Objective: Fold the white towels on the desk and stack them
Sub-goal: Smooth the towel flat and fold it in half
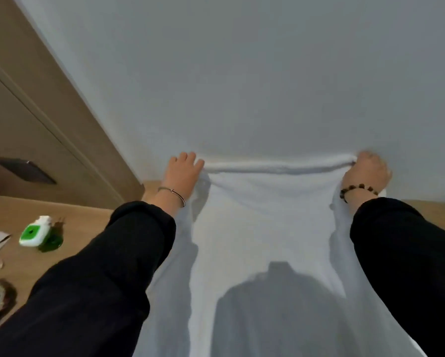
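while my left hand point(184, 171) and right hand point(368, 173) each hold a far corner of the white towel point(267, 215), fingers closed on it, the top edge is pulled tight near the wall. the rest runs down over the worktop point(84, 225) toward me. i think it is early: no neat fold yet, no stack in sight.

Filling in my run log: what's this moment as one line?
phase: folding | left hand: holds white towel far-left corner | right hand: grips far-right corner | far edge: stretched taut
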Action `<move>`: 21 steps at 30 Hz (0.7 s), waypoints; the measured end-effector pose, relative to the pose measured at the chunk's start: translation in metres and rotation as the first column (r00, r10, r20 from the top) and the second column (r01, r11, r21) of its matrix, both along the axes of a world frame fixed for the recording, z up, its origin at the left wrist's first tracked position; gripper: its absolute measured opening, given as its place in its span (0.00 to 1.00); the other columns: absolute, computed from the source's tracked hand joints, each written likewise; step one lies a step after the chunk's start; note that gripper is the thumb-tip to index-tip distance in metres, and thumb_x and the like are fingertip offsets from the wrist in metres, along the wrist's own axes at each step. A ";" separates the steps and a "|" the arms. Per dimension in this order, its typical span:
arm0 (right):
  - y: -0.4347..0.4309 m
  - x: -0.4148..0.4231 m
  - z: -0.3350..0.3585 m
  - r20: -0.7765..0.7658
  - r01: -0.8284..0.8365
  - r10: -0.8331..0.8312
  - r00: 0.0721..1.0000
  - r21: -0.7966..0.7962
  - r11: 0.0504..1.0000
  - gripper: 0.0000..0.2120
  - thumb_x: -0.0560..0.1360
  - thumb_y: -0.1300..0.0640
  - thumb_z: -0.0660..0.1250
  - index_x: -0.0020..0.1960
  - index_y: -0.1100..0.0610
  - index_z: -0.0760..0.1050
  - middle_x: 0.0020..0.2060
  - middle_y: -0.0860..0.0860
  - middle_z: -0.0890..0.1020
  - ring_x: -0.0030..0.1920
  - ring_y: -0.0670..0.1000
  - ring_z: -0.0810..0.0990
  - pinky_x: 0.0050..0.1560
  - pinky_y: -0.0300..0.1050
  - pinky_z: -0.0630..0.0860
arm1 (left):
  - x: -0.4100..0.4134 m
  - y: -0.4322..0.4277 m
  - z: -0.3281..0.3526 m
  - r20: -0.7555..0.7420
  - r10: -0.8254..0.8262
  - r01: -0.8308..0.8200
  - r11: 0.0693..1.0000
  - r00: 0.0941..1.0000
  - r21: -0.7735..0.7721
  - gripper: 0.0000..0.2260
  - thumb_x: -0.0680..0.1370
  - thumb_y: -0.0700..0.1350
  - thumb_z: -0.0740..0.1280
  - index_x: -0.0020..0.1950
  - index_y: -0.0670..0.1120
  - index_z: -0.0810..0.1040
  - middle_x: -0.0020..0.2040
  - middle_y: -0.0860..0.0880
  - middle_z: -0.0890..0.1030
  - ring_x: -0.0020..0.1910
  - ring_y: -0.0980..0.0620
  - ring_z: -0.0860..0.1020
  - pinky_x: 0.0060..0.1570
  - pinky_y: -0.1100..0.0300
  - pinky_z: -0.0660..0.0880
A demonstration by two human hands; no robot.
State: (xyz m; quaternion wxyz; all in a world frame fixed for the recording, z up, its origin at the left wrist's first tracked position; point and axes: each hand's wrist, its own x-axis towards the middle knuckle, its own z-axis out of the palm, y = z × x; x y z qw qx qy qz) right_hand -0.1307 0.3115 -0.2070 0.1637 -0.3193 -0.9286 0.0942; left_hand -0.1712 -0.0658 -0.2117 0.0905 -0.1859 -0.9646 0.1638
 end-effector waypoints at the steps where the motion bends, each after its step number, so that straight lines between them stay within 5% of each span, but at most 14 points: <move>1: -0.005 0.002 -0.008 0.006 0.013 -0.013 1.000 0.002 1.000 0.12 0.75 0.72 0.57 0.57 0.69 0.72 0.54 0.68 0.74 0.57 0.65 0.72 0.57 0.58 0.64 | 0.012 0.011 -0.023 0.133 -0.017 0.017 1.000 0.991 0.002 0.16 0.76 0.39 0.61 0.64 0.46 0.68 0.59 0.45 0.71 0.58 0.44 0.71 0.49 0.54 0.67; 4: -0.021 0.010 -0.023 -0.031 -0.053 0.057 0.998 0.111 0.992 0.19 0.70 0.75 0.58 0.61 0.67 0.70 0.58 0.68 0.71 0.60 0.64 0.69 0.64 0.61 0.59 | 0.049 0.035 -0.080 0.408 0.047 -0.074 0.996 0.912 0.050 0.19 0.80 0.51 0.57 0.70 0.49 0.63 0.68 0.45 0.66 0.67 0.45 0.65 0.60 0.51 0.64; 8: -0.078 0.039 -0.055 0.056 -0.578 0.590 0.806 0.287 0.763 0.22 0.67 0.72 0.65 0.60 0.66 0.73 0.58 0.66 0.74 0.60 0.66 0.73 0.65 0.67 0.60 | 0.081 0.027 -0.128 0.588 0.145 -0.186 0.983 0.796 0.010 0.27 0.81 0.59 0.47 0.77 0.56 0.39 0.78 0.49 0.39 0.76 0.46 0.41 0.71 0.41 0.44; 11: -0.131 0.078 -0.099 0.452 -0.630 0.626 0.636 -0.164 0.759 0.24 0.80 0.51 0.54 0.75 0.54 0.57 0.74 0.56 0.60 0.74 0.57 0.56 0.71 0.62 0.52 | 0.090 0.010 -0.135 0.530 0.121 -0.180 0.982 0.839 0.060 0.27 0.80 0.62 0.43 0.75 0.58 0.35 0.77 0.51 0.36 0.76 0.46 0.39 0.71 0.40 0.42; 13: -0.145 0.102 -0.128 0.577 -0.507 0.586 0.569 -0.316 0.802 0.28 0.81 0.42 0.47 0.77 0.45 0.42 0.77 0.50 0.42 0.76 0.53 0.40 0.72 0.61 0.42 | 0.095 -0.001 -0.134 0.520 0.114 -0.173 0.983 0.846 0.065 0.27 0.79 0.63 0.43 0.76 0.59 0.36 0.78 0.49 0.38 0.76 0.45 0.40 0.71 0.41 0.42; 15: -0.149 0.121 -0.141 0.554 -0.511 0.582 0.595 -0.298 0.806 0.28 0.80 0.40 0.47 0.77 0.43 0.43 0.77 0.49 0.41 0.76 0.52 0.38 0.72 0.61 0.40 | 0.105 -0.012 -0.133 0.499 0.114 -0.173 0.982 0.859 0.073 0.29 0.79 0.64 0.45 0.77 0.57 0.40 0.78 0.43 0.45 0.76 0.42 0.46 0.72 0.44 0.45; 18: -0.148 0.131 -0.137 0.509 -0.605 0.592 0.625 -0.164 0.779 0.25 0.78 0.42 0.52 0.73 0.48 0.60 0.73 0.52 0.61 0.73 0.54 0.56 0.68 0.55 0.55 | 0.110 -0.019 -0.120 0.457 0.133 -0.173 0.984 0.879 0.047 0.31 0.78 0.64 0.49 0.77 0.49 0.52 0.67 0.37 0.69 0.66 0.40 0.68 0.63 0.48 0.62; 21: -0.153 0.130 -0.129 0.385 -0.674 0.665 0.640 -0.136 0.726 0.16 0.76 0.46 0.56 0.55 0.54 0.74 0.52 0.51 0.76 0.55 0.55 0.71 0.51 0.47 0.64 | 0.093 -0.029 -0.105 0.479 0.263 -0.325 0.944 0.838 0.050 0.27 0.79 0.57 0.52 0.75 0.45 0.56 0.57 0.43 0.78 0.55 0.43 0.77 0.47 0.54 0.66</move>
